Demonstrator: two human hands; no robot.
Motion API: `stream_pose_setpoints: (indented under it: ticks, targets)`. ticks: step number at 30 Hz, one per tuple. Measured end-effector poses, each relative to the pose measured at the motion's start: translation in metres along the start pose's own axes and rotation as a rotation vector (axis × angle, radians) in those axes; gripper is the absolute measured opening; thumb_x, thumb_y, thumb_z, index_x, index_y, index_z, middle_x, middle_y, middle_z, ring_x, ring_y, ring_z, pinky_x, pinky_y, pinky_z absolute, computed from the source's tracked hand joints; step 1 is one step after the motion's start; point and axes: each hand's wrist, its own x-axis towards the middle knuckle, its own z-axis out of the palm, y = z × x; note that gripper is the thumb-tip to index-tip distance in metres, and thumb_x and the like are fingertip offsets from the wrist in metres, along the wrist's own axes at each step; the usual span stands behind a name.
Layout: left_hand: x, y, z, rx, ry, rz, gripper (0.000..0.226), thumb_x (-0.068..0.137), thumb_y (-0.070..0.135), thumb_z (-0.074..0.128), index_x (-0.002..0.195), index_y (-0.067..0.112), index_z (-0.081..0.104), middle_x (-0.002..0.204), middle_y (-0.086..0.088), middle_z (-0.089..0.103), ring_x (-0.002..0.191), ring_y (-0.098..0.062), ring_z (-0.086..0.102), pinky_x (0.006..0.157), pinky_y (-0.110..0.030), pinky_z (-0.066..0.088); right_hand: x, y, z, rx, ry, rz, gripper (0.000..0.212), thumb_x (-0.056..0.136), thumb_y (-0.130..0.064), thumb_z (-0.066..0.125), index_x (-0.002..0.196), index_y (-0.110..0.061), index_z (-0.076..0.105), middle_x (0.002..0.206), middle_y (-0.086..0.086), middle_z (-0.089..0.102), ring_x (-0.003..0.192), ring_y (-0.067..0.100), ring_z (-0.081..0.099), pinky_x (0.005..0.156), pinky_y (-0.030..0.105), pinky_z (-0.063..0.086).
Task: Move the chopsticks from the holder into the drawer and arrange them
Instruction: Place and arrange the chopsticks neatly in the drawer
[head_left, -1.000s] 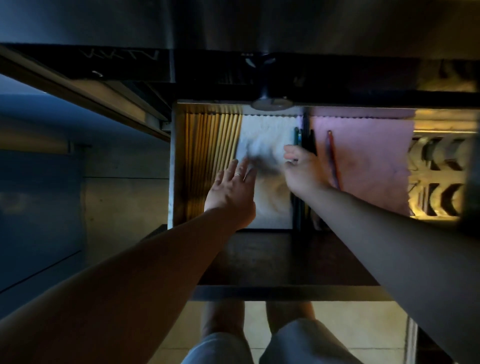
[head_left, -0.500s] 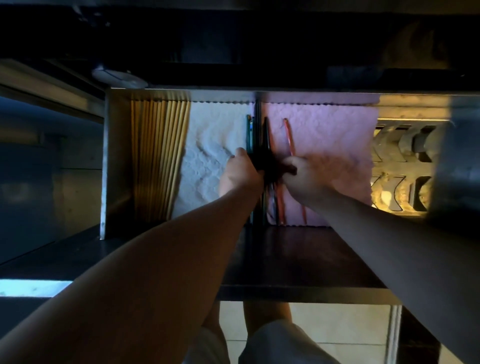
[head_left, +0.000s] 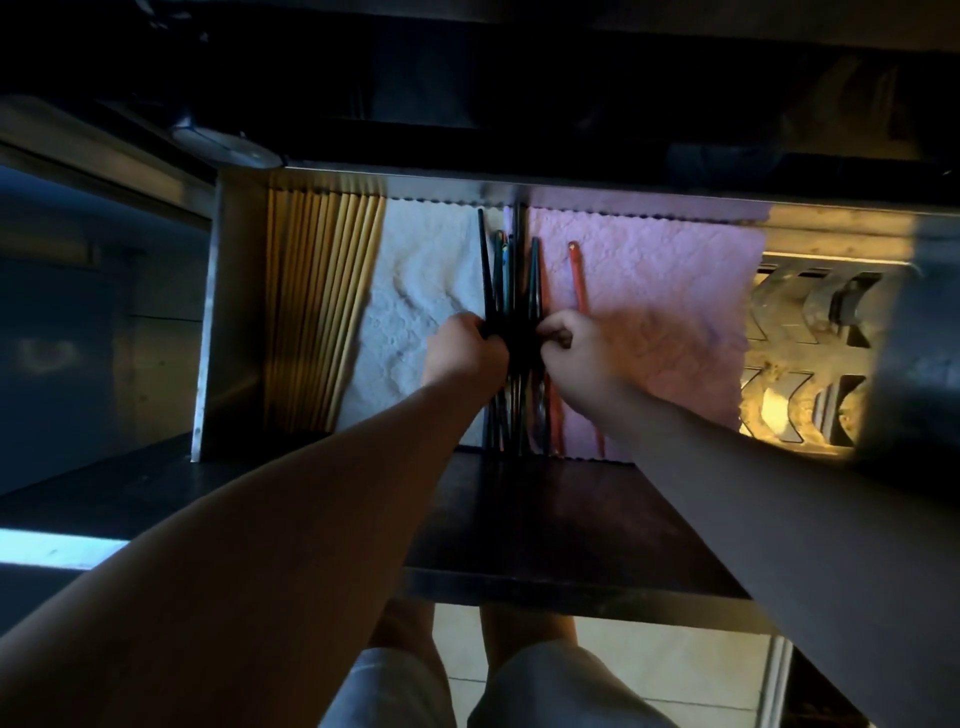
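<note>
An open metal drawer (head_left: 208, 322) is lined with a white cloth (head_left: 415, 291) and a pink cloth (head_left: 665, 312). A bundle of dark chopsticks (head_left: 511, 275) lies where the two cloths meet, fanned out at its far end. My left hand (head_left: 465, 351) grips the bundle from the left. My right hand (head_left: 569, 345) pinches it from the right. Red chopsticks (head_left: 577, 275) lie on the pink cloth just right of the bundle. A neat row of pale wooden chopsticks (head_left: 322, 306) fills the drawer's left side. The holder is out of sight.
Metal utensils (head_left: 810, 332) lie in the brightly lit right end of the drawer. The drawer's dark front panel (head_left: 545, 530) sits below my forearms. A dark countertop edge (head_left: 519, 130) overhangs the far side. My legs and a tiled floor (head_left: 675, 670) show underneath.
My left hand left the white cloth and closed on the dark chopstick bundle. My right hand stayed at the bundle. The view shifted so the drawer sits more to the left.
</note>
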Motion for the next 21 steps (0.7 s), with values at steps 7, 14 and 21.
stream_pose_setpoints:
  ticks: [7,14,21]
  targets:
    - [-0.005,-0.015,-0.014,-0.237,0.005,-0.106,0.026,0.082,0.026,0.046,0.097,0.012,0.061,0.090,-0.012,0.068,0.083,-0.032,0.067,0.073,-0.043,0.058,0.015,-0.008,0.016,-0.115,0.099,-0.042,0.019,0.084,-0.006,0.057,0.099,-0.010,0.068,0.090,0.000,0.065,0.090,0.021,0.064,0.082,0.032,0.052]
    - [-0.005,-0.022,-0.024,-0.560,-0.015,-0.222,0.016,0.096,0.018,0.043,0.096,0.012,0.058,0.079,-0.009,0.062,0.066,-0.023,0.057,0.062,-0.036,0.053,0.025,-0.018,0.029,-0.290,0.153,-0.010,0.031,0.087,-0.027,0.066,0.114,-0.011,0.063,0.118,0.011,0.064,0.107,0.025,0.063,0.093,0.035,0.052]
    - [-0.005,-0.027,-0.028,-0.580,-0.068,-0.213,0.014,0.097,0.025,0.053,0.084,0.021,0.057,0.084,-0.008,0.065,0.065,-0.018,0.056,0.061,-0.032,0.054,0.037,-0.028,0.032,-0.413,0.168,0.077,0.039,0.091,-0.037,0.061,0.118,-0.010,0.064,0.124,0.007,0.064,0.114,0.024,0.060,0.092,0.026,0.045]
